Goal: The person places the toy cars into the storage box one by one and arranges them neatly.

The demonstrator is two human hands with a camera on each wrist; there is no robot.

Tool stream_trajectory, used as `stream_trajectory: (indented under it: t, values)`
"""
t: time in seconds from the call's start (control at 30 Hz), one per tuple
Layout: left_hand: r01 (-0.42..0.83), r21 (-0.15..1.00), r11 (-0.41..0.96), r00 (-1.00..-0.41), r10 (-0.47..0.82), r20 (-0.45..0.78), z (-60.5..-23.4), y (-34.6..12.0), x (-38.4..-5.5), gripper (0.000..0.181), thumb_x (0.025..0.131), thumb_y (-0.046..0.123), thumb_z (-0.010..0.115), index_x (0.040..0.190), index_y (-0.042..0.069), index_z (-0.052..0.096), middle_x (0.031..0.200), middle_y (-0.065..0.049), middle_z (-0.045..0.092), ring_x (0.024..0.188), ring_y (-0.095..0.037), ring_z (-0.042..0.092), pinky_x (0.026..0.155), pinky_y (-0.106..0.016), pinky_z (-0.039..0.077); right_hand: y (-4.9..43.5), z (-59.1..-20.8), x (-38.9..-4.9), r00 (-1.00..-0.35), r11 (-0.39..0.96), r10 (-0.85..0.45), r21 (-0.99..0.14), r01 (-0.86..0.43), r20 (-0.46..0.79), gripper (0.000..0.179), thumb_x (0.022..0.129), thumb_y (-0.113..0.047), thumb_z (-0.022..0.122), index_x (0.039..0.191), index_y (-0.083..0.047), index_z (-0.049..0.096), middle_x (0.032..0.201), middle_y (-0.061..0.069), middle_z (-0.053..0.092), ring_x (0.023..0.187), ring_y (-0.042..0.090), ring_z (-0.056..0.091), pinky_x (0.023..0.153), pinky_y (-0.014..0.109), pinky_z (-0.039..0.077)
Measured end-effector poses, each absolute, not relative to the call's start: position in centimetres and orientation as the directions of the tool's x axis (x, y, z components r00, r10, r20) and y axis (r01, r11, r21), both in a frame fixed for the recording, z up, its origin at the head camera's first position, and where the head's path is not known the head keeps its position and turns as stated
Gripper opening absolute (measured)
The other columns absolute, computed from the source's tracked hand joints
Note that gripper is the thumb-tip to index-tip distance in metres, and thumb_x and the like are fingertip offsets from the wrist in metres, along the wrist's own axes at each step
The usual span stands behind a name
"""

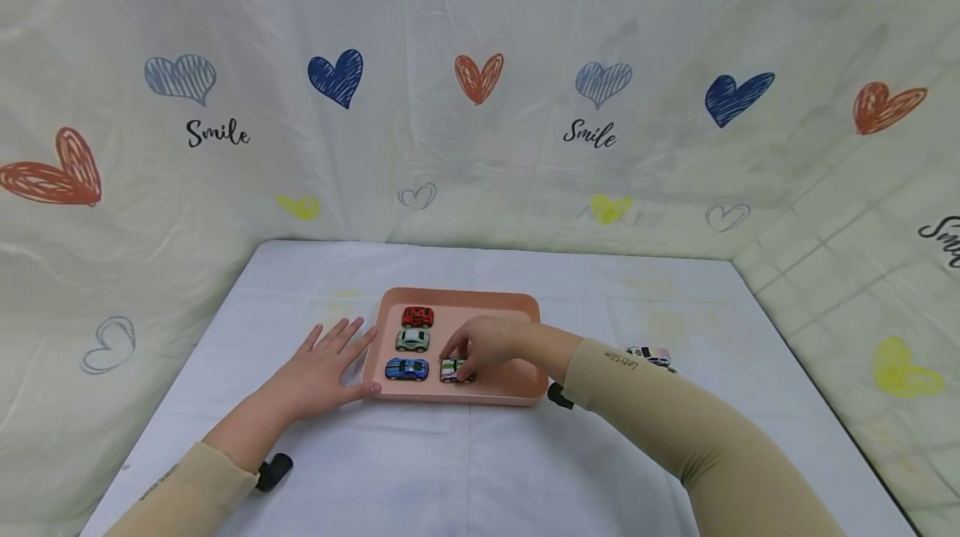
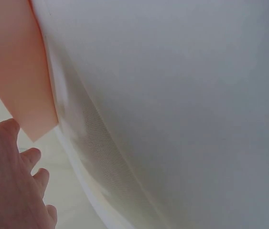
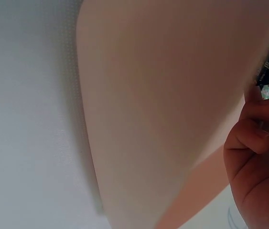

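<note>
A pink tray point(image 1: 517, 387) lies on the white-covered table. Inside it, on the left, a red toy car point(image 1: 417, 318), a pale green toy car point(image 1: 412, 341) and a blue toy car point(image 1: 407, 369) form a column. My right hand point(image 1: 491, 343) reaches in from the right and pinches a white-and-green toy car point(image 1: 449, 372) beside the blue one; fingers cover part of it. The right wrist view catches this hand point(image 3: 261, 167) at its right edge. With fingers spread, my left hand point(image 1: 318, 378) lies along the tray's left side, thumb at the front left corner.
Another toy car point(image 1: 651, 353), pale with coloured markings, sits on the table to the right, partly hidden by my right sleeve point(image 1: 637, 404). A white sheet point(image 1: 480, 170) printed with hearts hangs behind the table's far edge.
</note>
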State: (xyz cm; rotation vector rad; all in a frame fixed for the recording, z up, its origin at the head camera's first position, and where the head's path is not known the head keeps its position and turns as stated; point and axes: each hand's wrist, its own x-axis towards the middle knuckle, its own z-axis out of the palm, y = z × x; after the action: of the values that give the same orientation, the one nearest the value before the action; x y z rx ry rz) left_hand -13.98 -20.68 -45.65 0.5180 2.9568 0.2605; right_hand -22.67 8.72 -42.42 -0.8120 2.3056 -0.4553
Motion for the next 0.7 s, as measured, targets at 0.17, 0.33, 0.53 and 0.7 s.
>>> stream_trajectory:
  t: [0.17, 0.33, 0.53, 0.7]
  values:
    - [0.328, 0.177, 0.928, -0.932, 0.349, -0.098, -45.6, -20.8, -14.0, 0.100, 0.083, 0.081, 0.047, 0.158, 0.018, 0.028, 0.163, -0.012, 0.023, 0.150, -0.038, 0.016, 0.119, -0.061, 0.006, 8.9, -42.2, -22.6, -0.604, 0.753, -0.650, -0.501, -0.428, -0.460, 0.036, 0.085, -0.029, 0.081, 0.120, -0.030, 0.072, 0.093, -0.011, 0.064, 0.087, 0.008, 0.057, 0.076, 0.023, 0.050]
    - [0.333, 0.176, 0.926, -0.931, 0.352, -0.091, -45.5, -20.7, -14.0, 0.099, 0.083, 0.081, 0.047, 0.158, 0.017, 0.030, 0.163, -0.013, 0.024, 0.149, -0.038, 0.017, 0.119, -0.061, 0.008, 9.1, -42.1, -22.8, -0.624, 0.762, -0.640, -0.470, -0.445, -0.448, 0.035, 0.085, -0.033, 0.080, 0.119, -0.035, 0.072, 0.096, -0.014, 0.064, 0.093, 0.007, 0.056, 0.081, 0.025, 0.049]
    - [0.335, 0.183, 0.924, -0.932, 0.354, -0.081, -45.5, -20.6, -14.0, 0.098, 0.083, 0.077, 0.053, 0.157, 0.015, 0.032, 0.162, -0.014, 0.025, 0.149, -0.039, 0.018, 0.118, -0.061, 0.008, 9.3, -41.8, -22.9, -0.639, 0.765, -0.635, -0.472, -0.438, -0.435, 0.032, 0.085, -0.032, 0.080, 0.117, -0.036, 0.073, 0.096, -0.015, 0.063, 0.096, 0.008, 0.055, 0.084, 0.028, 0.049]
    - [0.328, 0.182, 0.927, -0.934, 0.347, -0.088, -45.5, -20.6, -13.9, 0.097, 0.084, 0.076, 0.053, 0.157, 0.017, 0.030, 0.162, -0.013, 0.024, 0.149, -0.038, 0.017, 0.119, -0.061, 0.008, 9.8, -41.0, -23.0, -0.647, 0.746, -0.649, -0.503, -0.437, -0.401, 0.031, 0.088, -0.030, 0.077, 0.119, -0.031, 0.073, 0.097, -0.013, 0.064, 0.094, 0.009, 0.057, 0.083, 0.029, 0.050]
